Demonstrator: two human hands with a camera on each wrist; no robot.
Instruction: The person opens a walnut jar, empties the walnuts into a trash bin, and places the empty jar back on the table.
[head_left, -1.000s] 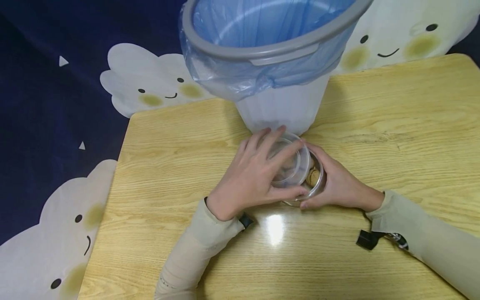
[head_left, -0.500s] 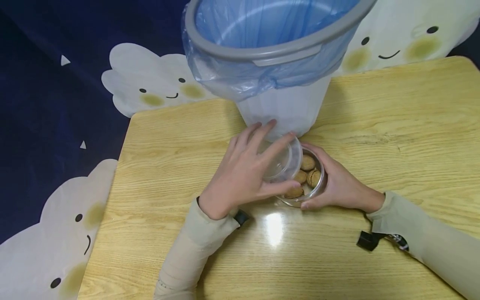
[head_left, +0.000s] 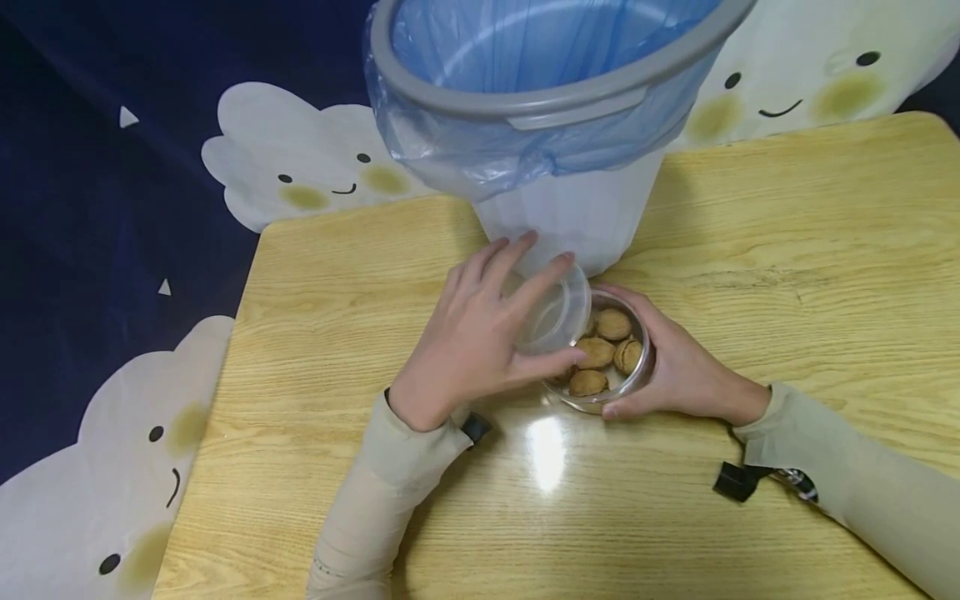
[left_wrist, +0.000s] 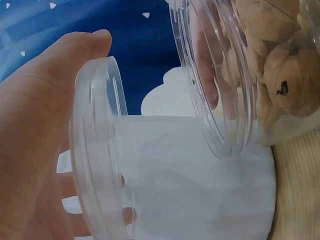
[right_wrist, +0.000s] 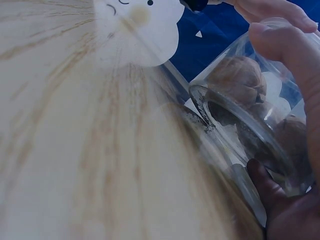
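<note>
My left hand (head_left: 468, 333) grips a round translucent plastic lid (head_left: 557, 315) by its edge, with the fingers spread over its top. In the left wrist view the lid (left_wrist: 95, 150) is apart from the mouth of a clear jar (left_wrist: 215, 85). Several brown walnuts (head_left: 596, 354) lie inside the uncovered jar, seen from above in the head view. My right hand (head_left: 678, 358) holds the jar from its right side, thumb at the near side and fingers round the far side. The jar's base (right_wrist: 245, 130) is low at the tabletop in the right wrist view.
A white bin with a grey rim (head_left: 525, 104) and a blue bag liner (head_left: 480, 158) stands right behind the jar. The wooden table (head_left: 810, 350) has its left edge before a dark blue backdrop (head_left: 90, 250) with printed clouds.
My left hand has lifted the lid off and carried it left, away from the jar, so more walnuts show. My right hand and the jar have hardly moved.
</note>
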